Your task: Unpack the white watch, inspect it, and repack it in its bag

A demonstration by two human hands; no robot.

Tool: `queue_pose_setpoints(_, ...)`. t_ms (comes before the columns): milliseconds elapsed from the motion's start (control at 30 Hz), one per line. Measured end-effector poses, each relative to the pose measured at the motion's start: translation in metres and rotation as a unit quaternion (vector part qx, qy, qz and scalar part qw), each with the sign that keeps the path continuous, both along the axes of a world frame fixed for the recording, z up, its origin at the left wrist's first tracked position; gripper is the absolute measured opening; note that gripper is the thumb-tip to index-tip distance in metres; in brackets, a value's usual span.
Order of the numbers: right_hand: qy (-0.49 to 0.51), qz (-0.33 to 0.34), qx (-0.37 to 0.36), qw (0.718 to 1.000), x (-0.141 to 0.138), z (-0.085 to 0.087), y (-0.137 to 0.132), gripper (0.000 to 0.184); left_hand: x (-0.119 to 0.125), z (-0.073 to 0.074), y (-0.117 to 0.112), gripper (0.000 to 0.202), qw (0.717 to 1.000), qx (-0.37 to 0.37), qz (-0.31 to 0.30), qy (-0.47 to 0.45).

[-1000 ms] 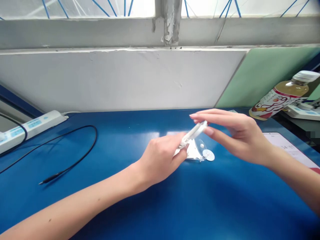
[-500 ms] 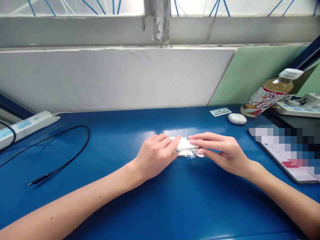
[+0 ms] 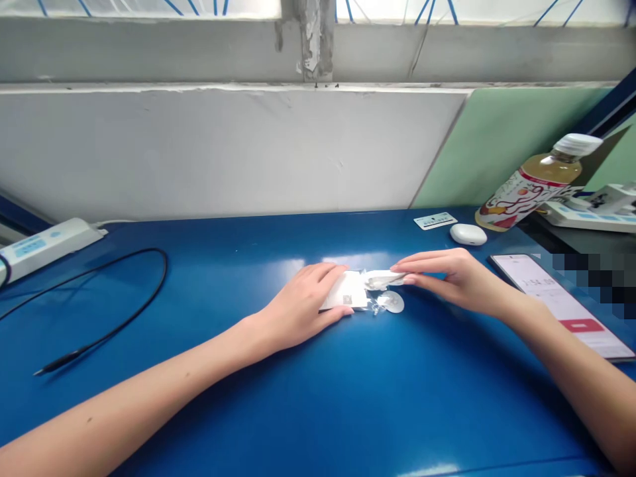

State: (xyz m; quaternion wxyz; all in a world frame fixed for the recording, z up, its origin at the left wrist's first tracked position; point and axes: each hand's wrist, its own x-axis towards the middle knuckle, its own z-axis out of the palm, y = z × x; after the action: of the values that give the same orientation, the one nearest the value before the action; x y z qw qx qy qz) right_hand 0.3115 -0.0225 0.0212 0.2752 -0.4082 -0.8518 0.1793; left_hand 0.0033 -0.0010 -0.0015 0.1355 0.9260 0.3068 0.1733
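Observation:
My left hand (image 3: 303, 301) grips a flat white packet (image 3: 348, 286) with a small square printed code, thumb along its near edge and fingers over its far side. Clear plastic film (image 3: 376, 305) shows at the packet's right end. Between the fingertips and thumb of my right hand (image 3: 454, 278) is the right end of a slim white bundle (image 3: 381, 278), whose left end meets the packet and film. A round whitish disc (image 3: 394, 302) lies on the blue table just below the bundle. The packet's left part is hidden under my left hand.
A white earphone case (image 3: 468, 234), a small printed card (image 3: 435, 220) and a drink bottle (image 3: 531, 182) are at the back right. A phone (image 3: 561, 298) lies beside my right forearm. On the left are a black cable (image 3: 149, 291) and a power strip (image 3: 54, 242).
My right hand has moved right and slightly up, drawing the white bundle away from the packet. My left hand now shows more of the packet, and the round disc is uncovered. The view has shifted slightly.

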Motion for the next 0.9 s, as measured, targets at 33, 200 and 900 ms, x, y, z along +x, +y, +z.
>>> queue_pose_setpoints(33,-0.005,0.008,-0.019,1.0,0.001,0.0,0.001,0.023,0.0,-0.001,0.0,0.053,1.0,-0.002,0.003,-0.003)
queue_pose_setpoints(200,-0.021,0.005,-0.052,0.998,0.004,0.001,0.002,0.023,0.0,-0.002,-0.003,0.044,1.0,0.007,0.006,-0.021)
queue_pose_setpoints(900,-0.074,-0.014,0.165,0.983,-0.028,-0.026,-0.008,0.018,-0.001,-0.003,-0.002,0.044,0.999,0.011,-0.014,-0.037)
